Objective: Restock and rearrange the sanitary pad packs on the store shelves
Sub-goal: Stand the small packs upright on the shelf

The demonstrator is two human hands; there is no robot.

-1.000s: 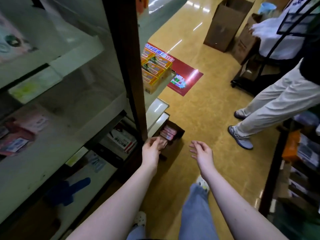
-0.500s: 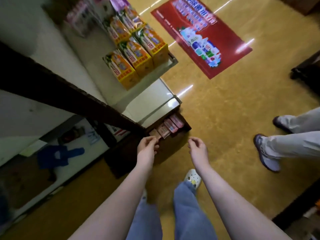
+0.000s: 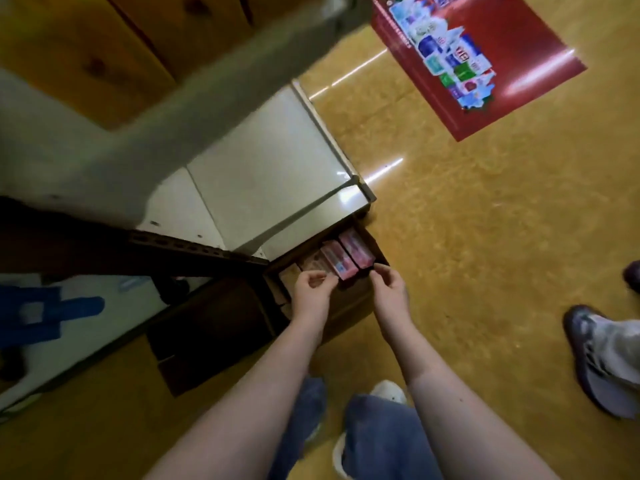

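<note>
The pad packs [image 3: 346, 258] stand in a row inside an open cardboard box [image 3: 349, 306] on the floor [image 3: 485, 254], with the box's far end tucked under the near corner of a pale shelf [image 3: 270, 161]; two of the packs are pink, side by side and touching; a duller brownish pack [image 3: 313, 263] sits against them on the left; the print on all of them is too blurred to read.

The left hand [image 3: 310, 294] is over the near edge of the box, its fingers [image 3: 320, 280] curled in towards the brownish pack and the pink one beside it; the blur hides whether they grip a pack or only touch one. The right hand [image 3: 389, 289] is at the box's right side, thumb and forefinger drawn together at the near end of the outer pink pack; I cannot tell whether that pinch has hold of the pack. Both bare forearms reach in from the bottom of the view.

A dark slotted upright [image 3: 194, 247] slants in from the left and ends just beside the box; further left a blue shape [image 3: 52, 313] lies on a pale board, too smeared to identify. A red floor sticker [image 3: 478, 64] printed with product pictures lies well apart from the box, towards the top right; another person's shoe [image 3: 595, 368] stands at the right edge; the person's own blue jeans [image 3: 381, 441] and white shoe [image 3: 391, 393] show at the bottom.
</note>
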